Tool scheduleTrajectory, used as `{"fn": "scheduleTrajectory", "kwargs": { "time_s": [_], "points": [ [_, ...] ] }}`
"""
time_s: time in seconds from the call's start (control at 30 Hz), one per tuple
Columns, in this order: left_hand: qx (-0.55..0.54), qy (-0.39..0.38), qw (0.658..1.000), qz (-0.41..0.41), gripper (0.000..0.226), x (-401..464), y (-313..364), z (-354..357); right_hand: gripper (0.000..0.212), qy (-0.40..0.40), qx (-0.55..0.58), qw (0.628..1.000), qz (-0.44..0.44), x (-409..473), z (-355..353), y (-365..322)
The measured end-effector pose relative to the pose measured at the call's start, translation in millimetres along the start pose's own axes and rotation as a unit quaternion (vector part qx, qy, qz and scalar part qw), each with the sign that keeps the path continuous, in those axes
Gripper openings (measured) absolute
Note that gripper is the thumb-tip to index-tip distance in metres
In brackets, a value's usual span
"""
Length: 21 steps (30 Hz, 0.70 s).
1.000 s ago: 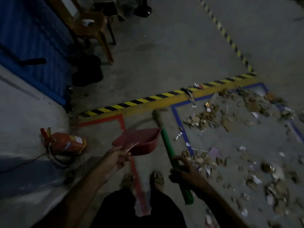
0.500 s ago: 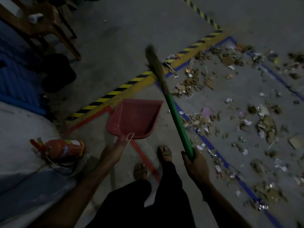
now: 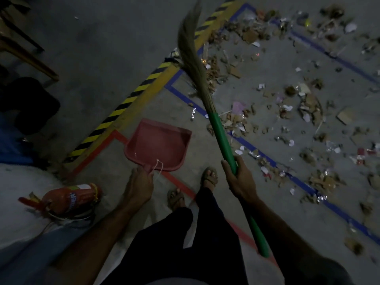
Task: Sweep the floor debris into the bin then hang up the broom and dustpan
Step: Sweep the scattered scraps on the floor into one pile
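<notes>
The dim grey concrete floor (image 3: 107,58) fills the frame, and scattered cardboard and paper debris (image 3: 287,103) spreads across its right half inside blue tape lines. A yellow-and-black striped floor strip (image 3: 131,99) runs diagonally from lower left to top centre. The long grass broom with a green handle (image 3: 221,136) slants up through the centre, its bristles blurred near the top edge. The right hand (image 3: 238,177) wraps its fingers around that handle. The red plastic dustpan (image 3: 158,145), centre, holds nothing visible; the left hand (image 3: 139,186) grips its short handle. A red fire extinguisher (image 3: 70,198) lies lower left. Upper left, chair legs are cut off and dark shapes are indistinct.
</notes>
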<state>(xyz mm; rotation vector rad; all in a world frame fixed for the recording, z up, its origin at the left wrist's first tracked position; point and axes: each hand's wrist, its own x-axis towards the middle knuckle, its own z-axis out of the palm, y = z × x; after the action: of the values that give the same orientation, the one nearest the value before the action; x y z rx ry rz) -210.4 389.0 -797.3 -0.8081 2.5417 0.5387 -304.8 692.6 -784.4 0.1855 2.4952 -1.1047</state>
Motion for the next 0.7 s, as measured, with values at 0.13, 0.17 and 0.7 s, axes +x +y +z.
{"fn": "scheduleTrajectory", "kwargs": {
  "time_s": [0.13, 0.17, 0.7],
  "points": [
    [0.011, -0.032, 0.998, 0.053, 0.035, 15.5, 21.0, 5.5, 0.033, 0.01, -0.003, 0.999, 0.042, 20.3, -6.5, 21.0],
    [0.006, -0.03, 0.998, 0.049, 0.034, 17.6, 29.2, 6.1, 0.038, -0.002, 0.008, 0.998, 0.058, 29.3, -5.7, 19.8],
    [-0.107, -0.025, 0.994, -0.005, 0.057, 94.7, 152.7, -38.0, 0.029, 0.006, 0.094, 0.99, 0.108, 118.7, -58.1, 46.0]
  ]
}}
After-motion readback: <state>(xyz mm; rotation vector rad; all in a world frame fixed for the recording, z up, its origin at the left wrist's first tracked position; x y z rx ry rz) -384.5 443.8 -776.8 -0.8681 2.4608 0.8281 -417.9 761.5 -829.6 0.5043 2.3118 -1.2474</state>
